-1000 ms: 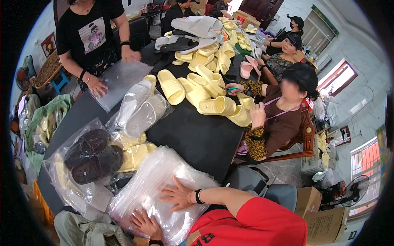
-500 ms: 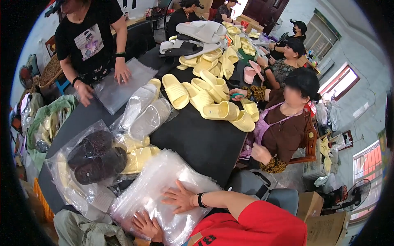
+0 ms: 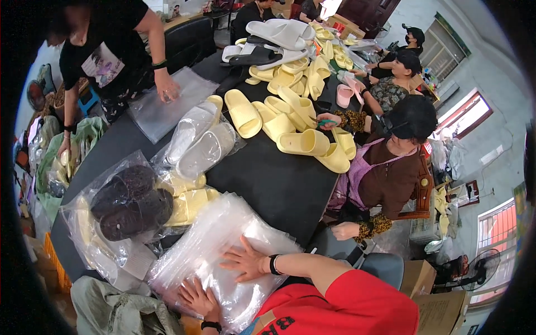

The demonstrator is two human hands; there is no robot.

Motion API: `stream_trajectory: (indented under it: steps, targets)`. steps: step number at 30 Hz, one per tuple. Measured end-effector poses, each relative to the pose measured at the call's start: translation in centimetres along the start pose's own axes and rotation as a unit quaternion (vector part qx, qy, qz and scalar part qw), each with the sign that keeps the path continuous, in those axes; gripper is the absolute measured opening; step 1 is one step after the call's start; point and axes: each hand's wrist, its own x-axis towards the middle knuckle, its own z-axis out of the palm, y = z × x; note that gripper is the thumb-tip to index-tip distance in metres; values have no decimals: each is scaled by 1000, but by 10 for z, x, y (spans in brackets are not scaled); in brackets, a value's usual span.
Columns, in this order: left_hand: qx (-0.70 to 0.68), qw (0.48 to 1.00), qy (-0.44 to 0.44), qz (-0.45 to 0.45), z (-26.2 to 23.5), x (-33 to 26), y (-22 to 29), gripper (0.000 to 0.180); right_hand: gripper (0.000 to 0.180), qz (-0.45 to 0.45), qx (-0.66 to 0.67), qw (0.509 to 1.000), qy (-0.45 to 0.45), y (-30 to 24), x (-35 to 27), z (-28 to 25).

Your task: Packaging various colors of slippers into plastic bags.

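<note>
A thick stack of clear plastic bags [image 3: 223,223] lies on the near part of the black table. Flat on its lower part rests my left hand [image 3: 199,300], fingers spread. A little farther up and right, my right hand [image 3: 245,263] also presses on the top bag with fingers apart. Neither hand holds anything. Just left of the stack are dark brown slippers [image 3: 131,201] in a clear bag, with yellow slippers [image 3: 192,206] bagged beside them. White slippers [image 3: 204,142] in clear plastic lie beyond.
Loose yellow slippers [image 3: 290,123] are piled across the table, with grey ones [image 3: 279,33] behind. A co-worker at right holds green-handled snips [image 3: 324,123]. Another, at far left, has a hand in a green sack [image 3: 84,151]. A grey chair [image 3: 385,271] stands at my right.
The co-worker at far left has leaned over and moved one hand from the table down into the green sack. The seated co-worker's free hand has lowered. My hands stay nearly in place.
</note>
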Motion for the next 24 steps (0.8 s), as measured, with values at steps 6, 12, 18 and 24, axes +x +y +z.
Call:
stream_trajectory:
  steps: [6,12,18,24]
  targets:
    - [8,1000,7,7,8,2,-1,50,73,15,-5,1000,-11,1,-2,0]
    - [-27,999,-39,-23,10,-1,-6,52,75,7,-5,1000,-2,1,1,3]
    - [-25,999,-34,-18,10,-2,-7,52,76,4,5,1000,13,0,-1,1]
    - [-5,1000,-14,-4,17,-3,-11,51,75,7,2,1000,-8,0,-2,-2]
